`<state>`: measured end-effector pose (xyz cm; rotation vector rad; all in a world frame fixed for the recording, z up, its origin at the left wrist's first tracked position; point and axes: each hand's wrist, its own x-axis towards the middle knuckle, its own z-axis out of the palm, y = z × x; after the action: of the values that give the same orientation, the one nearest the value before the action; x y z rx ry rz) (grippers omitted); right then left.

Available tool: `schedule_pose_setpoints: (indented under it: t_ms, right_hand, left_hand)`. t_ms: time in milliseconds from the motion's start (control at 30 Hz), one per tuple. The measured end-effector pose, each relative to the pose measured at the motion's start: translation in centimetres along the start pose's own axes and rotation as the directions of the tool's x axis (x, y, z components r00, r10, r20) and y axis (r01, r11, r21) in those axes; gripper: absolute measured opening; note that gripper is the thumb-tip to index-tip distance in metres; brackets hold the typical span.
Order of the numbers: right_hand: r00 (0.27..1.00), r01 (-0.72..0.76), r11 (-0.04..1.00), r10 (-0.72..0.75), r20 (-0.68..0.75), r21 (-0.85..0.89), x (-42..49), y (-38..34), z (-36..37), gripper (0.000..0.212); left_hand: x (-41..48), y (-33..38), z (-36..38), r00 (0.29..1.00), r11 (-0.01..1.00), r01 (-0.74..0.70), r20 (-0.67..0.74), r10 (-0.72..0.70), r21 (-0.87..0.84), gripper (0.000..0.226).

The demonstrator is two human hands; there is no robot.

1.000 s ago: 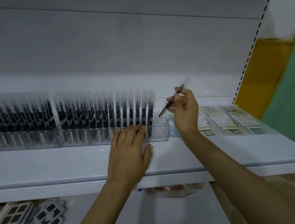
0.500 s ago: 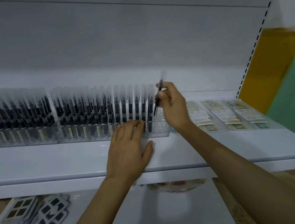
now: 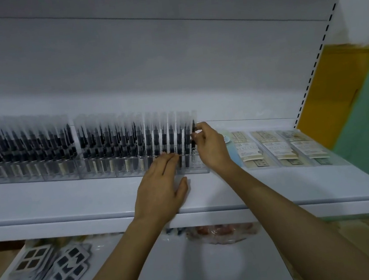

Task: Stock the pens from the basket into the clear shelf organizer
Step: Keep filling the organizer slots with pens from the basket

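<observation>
A clear shelf organizer [image 3: 125, 169] runs along the white shelf [image 3: 71, 203], packed with several upright black pens in clear sleeves. My right hand [image 3: 210, 147] pinches one black pen [image 3: 193, 130] upright at the organizer's right end, its lower part down in the last slot. My left hand [image 3: 161, 186] lies flat on the shelf with straight fingers pressing against the organizer's front wall. No basket is in view.
Flat packets of cards [image 3: 272, 148] lie on the shelf just right of the organizer. On the lower shelf are black-and-white packs [image 3: 51, 268] at left and a clear bag with reddish items [image 3: 221, 232]. A yellow panel [image 3: 332, 90] stands at the far right.
My right hand brought the pen from a tilt right of the organizer to upright, then lowered it into the rightmost slot. My left hand stayed against the organizer front.
</observation>
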<state>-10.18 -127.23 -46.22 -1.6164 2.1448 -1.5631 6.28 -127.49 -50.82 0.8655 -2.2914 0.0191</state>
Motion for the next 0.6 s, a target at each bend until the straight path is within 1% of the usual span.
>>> schedule_pose_setpoints:
  t_ms: [167, 233, 300, 333, 400, 467, 533, 600]
  right_hand:
    - [0.999, -0.047, 0.998, 0.047, -0.007, 0.029, -0.7, 0.2, 0.0, 0.022]
    - [0.996, -0.089, 0.995, 0.089, 0.002, 0.051, -0.8, 0.1, -0.2, 0.028]
    - [0.99, -0.127, 0.988, 0.131, -0.044, 0.085, -1.9, 0.3, -0.7, 0.038]
    - [0.989, -0.11, 0.988, 0.12, -0.091, 0.111, -3.0, 0.2, -1.1, 0.039]
    - [0.983, 0.018, 0.991, 0.007, -0.186, 0.134, -5.6, -0.6, -1.7, 0.034]
    - [0.966, 0.167, 0.98, -0.142, -0.215, 0.107, -8.9, -1.5, -1.1, 0.029]
    - [0.945, 0.291, 0.951, -0.268, -0.189, 0.105, -12.8, -2.6, 0.8, 0.026]
    - [0.909, 0.413, 0.903, -0.399, -0.125, 0.12, -16.5, -3.4, 3.8, 0.024]
  left_hand:
    - [0.2, -0.2, 0.1, 1.0, 1.0, -0.015, -0.003, 0.015, -0.017, 0.057]
    - [0.2, -0.2, 0.1, 1.0, 0.999, -0.027, 0.007, 0.027, -0.019, 0.056]
    - [-0.1, -0.2, -0.1, 0.999, 0.999, -0.033, -0.01, 0.033, -0.009, 0.055]
    - [-0.4, -0.2, -0.4, 0.999, 0.999, -0.032, -0.027, 0.032, 0.0, 0.055]
    - [-1.8, -0.6, -1.4, 0.995, 0.998, -0.043, -0.083, 0.046, 0.047, 0.055]
    - [-4.7, -1.5, -2.2, 0.989, 0.991, -0.076, -0.121, 0.089, 0.114, 0.054]
    - [-9.2, -2.9, -2.9, 0.986, 0.98, -0.084, -0.125, 0.107, 0.18, 0.055]
    - [-14.3, -4.8, -3.5, 0.997, 0.977, -0.008, -0.077, 0.025, 0.213, 0.057]
